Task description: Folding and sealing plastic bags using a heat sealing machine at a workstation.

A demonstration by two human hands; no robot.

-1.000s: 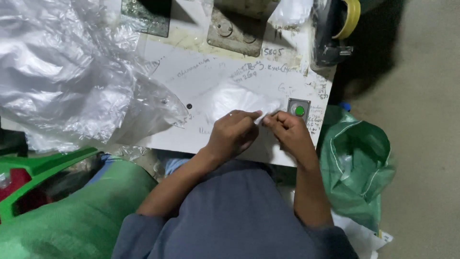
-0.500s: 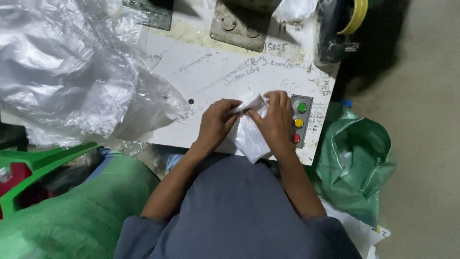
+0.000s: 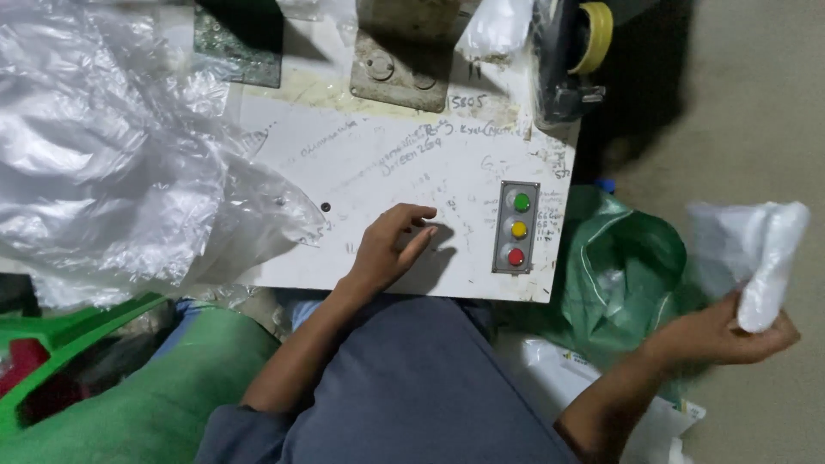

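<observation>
My left hand (image 3: 391, 249) rests on the white work table (image 3: 369, 163), fingers loosely curled and apart, holding nothing. My right hand (image 3: 726, 331) is swung out to the right, off the table, gripping a small folded clear plastic bag (image 3: 760, 253) that looks blurred. It hangs beside and above an open green sack (image 3: 623, 271) on the floor. A grey button box (image 3: 516, 227) with green, yellow and red buttons sits on the table just right of my left hand.
A big heap of crumpled clear plastic bags (image 3: 112, 163) covers the table's left side. A metal machine base (image 3: 404, 64) and a yellow tape roll (image 3: 595, 39) stand at the back. A green crate (image 3: 51, 361) and green cloth lie lower left.
Both hands were folding the plastic bag on the table. Now my right hand has carried it off to the right over the green sack, and my left hand stays on the table, empty.
</observation>
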